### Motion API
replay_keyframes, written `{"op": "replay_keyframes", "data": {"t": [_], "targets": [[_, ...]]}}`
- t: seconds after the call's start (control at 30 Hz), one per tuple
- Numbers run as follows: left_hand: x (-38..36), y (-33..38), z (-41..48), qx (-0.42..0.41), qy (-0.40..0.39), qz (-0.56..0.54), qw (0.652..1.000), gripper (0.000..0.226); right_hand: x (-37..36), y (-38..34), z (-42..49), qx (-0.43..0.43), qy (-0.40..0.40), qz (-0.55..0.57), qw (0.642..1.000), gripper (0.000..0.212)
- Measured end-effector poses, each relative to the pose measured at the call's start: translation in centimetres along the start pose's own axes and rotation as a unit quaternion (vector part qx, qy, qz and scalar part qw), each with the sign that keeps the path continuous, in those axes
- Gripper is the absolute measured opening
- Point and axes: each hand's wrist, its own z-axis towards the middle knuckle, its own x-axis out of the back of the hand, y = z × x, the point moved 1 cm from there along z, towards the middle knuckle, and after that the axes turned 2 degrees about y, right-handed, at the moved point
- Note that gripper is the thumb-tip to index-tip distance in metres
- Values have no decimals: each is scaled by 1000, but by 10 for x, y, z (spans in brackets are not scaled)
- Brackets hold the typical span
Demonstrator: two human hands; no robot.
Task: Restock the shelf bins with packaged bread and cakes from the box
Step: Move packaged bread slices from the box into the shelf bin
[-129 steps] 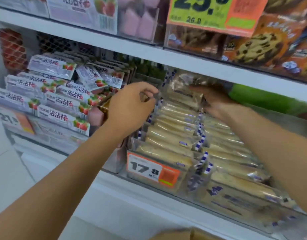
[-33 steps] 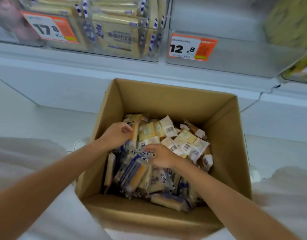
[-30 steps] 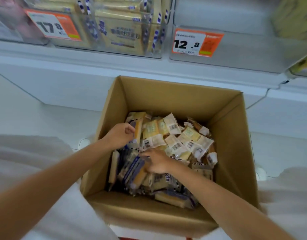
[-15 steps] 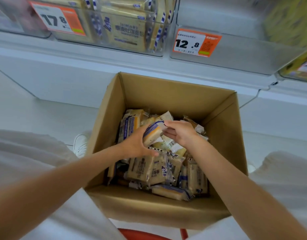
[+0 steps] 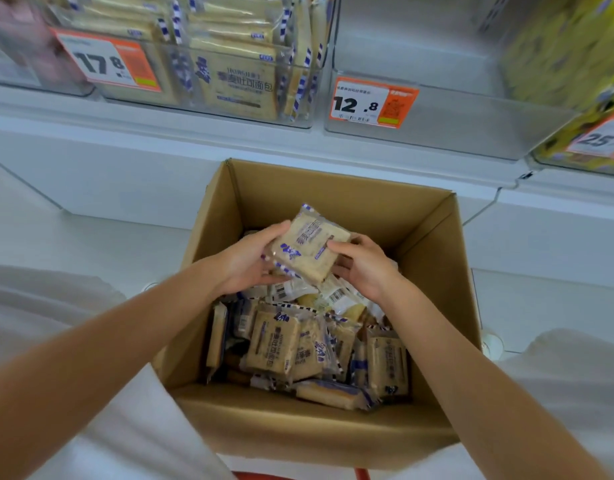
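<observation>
An open cardboard box stands below the shelf, with several bread packets in blue-and-white wrappers heaped inside. Above the heap I hold a stack of bread packets between both hands, label side up. My left hand grips its left edge and underside. My right hand clasps its right edge. On the shelf, a clear bin marked 17.8 is packed with the same bread standing on edge.
To the right of the full bin, a clear bin tagged 12.8 shows no goods. A bin of yellow packets sits at the far right. White shelf front and pale floor surround the box. White cloth covers my knees at both sides.
My gaze dropped from the shelf bin to the box. Both hands dug among the packets, gathered some, and now lift the stack higher above the heap, turned label side up.
</observation>
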Motion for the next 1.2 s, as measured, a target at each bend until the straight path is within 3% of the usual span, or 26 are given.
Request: {"op": "replay_keyframes", "data": {"t": [0.07, 0.13, 0.2, 0.27, 0.3, 0.37, 0.43, 0.5, 0.63, 0.7, 0.8, 0.93, 1.0, 1.1, 1.13, 1.2], "targets": [[-1, -1, 0, -12, 19, -116, 993, 40, 0, 8, 5, -20, 14, 72, 997, 49], [-8, -8, 1, -9, 19, -160, 987, 35, -2, 14, 3, -39, -24, 80, 996, 43], [-12, -14, 3, -3, 47, -131, 990, 25, 1, 23, -1, -49, -81, 33, 995, 43], [-3, -15, 7, -17, 106, -98, 989, 25, 12, 34, -1, -34, -76, -115, 990, 40], [5, -15, 9, -28, 131, -73, 988, 29, 20, 42, 0, -16, -47, -246, 968, 39], [19, -15, 11, -39, 158, -18, 986, 35, 38, 69, 3, 0, -14, -479, 878, 33], [26, -20, 13, -39, 163, -3, 986, 34, 44, 96, -1, -34, -57, -576, 815, 25], [28, -24, 12, -43, 156, 2, 987, 34, 42, 110, -4, -32, -64, -609, 790, 21], [32, -28, 12, -64, 159, 23, 985, 34, 47, 95, 3, -4, -65, -573, 817, 24], [32, -24, 11, -75, 178, 21, 981, 28, 54, 71, 5, 41, -66, -570, 818, 15], [30, -17, 11, -89, 184, 67, 977, 23, 48, 19, -4, 121, -74, -587, 797, 28], [7, -12, 8, -99, 92, 223, 965, 44, 21, -22, -13, 199, -77, -531, 820, 23], [-9, -13, 5, -104, 45, 244, 963, 37, 9, -24, -15, 252, -52, -504, 825, 26], [-16, -17, 5, -100, 53, 160, 981, 37, -3, -24, -14, 342, 39, -504, 792, 49], [-16, -15, 4, -93, 76, 105, 987, 37, -4, -24, -15, 349, 84, -492, 793, 61], [-14, -9, 2, -76, 101, 3, 992, 38, -6, -25, -15, 300, 130, -452, 830, 74]]}}
